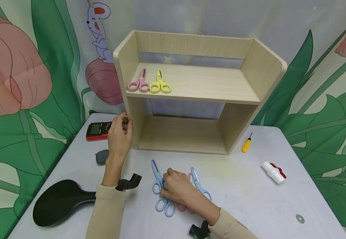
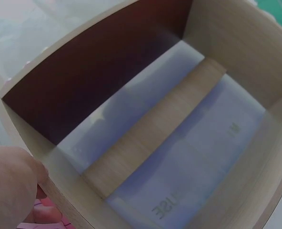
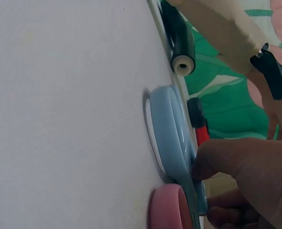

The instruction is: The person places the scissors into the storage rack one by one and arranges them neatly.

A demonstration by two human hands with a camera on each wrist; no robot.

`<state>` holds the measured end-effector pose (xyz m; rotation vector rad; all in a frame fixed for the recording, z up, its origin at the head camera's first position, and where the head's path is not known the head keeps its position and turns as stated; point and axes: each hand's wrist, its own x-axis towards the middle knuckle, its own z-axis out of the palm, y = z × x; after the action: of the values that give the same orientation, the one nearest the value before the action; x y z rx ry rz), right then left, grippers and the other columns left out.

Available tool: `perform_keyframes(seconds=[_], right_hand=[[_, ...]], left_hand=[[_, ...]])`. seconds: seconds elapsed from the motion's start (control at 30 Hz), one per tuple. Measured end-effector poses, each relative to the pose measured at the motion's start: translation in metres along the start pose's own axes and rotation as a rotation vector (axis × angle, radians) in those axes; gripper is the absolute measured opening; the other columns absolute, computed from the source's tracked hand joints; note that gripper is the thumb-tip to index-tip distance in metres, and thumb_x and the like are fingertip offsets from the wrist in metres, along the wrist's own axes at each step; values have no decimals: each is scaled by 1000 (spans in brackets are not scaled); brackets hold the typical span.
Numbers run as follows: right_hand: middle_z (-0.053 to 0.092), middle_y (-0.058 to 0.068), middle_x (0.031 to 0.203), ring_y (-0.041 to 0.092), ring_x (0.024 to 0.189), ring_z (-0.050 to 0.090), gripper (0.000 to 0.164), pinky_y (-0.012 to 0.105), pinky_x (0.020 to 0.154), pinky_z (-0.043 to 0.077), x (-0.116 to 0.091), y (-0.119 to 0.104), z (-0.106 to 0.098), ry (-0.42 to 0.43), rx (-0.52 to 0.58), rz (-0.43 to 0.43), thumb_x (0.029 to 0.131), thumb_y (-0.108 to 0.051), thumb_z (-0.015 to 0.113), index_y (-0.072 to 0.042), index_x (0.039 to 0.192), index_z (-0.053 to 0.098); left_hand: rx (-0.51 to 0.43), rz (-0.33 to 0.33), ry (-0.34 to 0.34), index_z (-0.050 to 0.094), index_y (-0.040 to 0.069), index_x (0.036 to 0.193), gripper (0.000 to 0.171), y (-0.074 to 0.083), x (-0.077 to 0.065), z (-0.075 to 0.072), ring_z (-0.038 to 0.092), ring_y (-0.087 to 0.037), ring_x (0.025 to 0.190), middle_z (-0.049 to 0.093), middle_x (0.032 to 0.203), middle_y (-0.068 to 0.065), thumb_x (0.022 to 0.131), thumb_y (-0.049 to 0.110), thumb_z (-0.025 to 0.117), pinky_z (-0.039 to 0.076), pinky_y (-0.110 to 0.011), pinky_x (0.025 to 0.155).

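My right hand [image 1: 177,186] pinches blue scissors [image 3: 167,133] by the handle end, which lies on the table. Pink scissors [image 3: 167,210] lie right beside them, partly hidden under the hand. Another pair of blue scissors [image 1: 158,179] is just left of the fingers, and a further blue pair [image 1: 201,186] lies to the right. My left hand [image 1: 120,134] is at the left side panel of a wooden shelf [image 1: 191,79], fingers loosely bent at its front edge. Under those fingers shows the end of a red and black multimeter [image 1: 99,130].
Pink scissors [image 1: 140,81] and yellow scissors [image 1: 160,82] lie side by side on the upper shelf board. A black ladle-like utensil [image 1: 59,202] and a dark grey object [image 1: 102,156] are at left. At right lie a yellow screwdriver [image 1: 246,145], a white-and-red object [image 1: 274,172] and a small disc [image 1: 300,218].
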<state>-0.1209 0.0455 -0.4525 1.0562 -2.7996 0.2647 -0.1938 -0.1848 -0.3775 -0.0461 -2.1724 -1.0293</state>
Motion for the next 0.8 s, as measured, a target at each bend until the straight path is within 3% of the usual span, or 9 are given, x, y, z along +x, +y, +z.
perform_keyframes(seconds=[0.23,0.33,0.47,0.57,0.8], right_hand=[[45,-9,63,5,52,38,30,22,44,32,1,4,-3,-14,14,-17,76,-36,74,-16,71,53],[43,-10,62,5,52,37,28,21,44,31,2,8,-7,29,44,-16,75,-34,73,-17,70,51],[56,-6,66,5,54,40,22,20,47,36,3,15,-18,143,91,-19,74,-29,73,-12,77,60],[66,-1,73,4,57,45,26,19,51,40,4,21,-32,247,138,-31,74,-25,73,-7,90,68],[58,1,68,5,55,45,31,12,48,36,8,30,-71,529,172,-152,73,-17,75,-1,99,69]], left_hand=[[-1,9,9,56,1,134,37,-1,0,0,68,-31,88,62,114,-22,101,17,59,61,-46,75],[-2,7,9,56,1,134,36,-1,0,0,67,-31,88,62,114,-22,101,17,59,61,-45,75],[-5,5,10,57,2,133,36,-1,0,1,67,-31,88,62,113,-22,101,17,59,61,-45,75],[-8,6,9,57,3,133,35,-1,1,1,67,-31,88,63,113,-22,101,17,59,61,-46,75],[-16,-2,1,56,3,134,37,-1,0,-1,67,-31,88,62,114,-22,101,17,60,61,-47,75]])
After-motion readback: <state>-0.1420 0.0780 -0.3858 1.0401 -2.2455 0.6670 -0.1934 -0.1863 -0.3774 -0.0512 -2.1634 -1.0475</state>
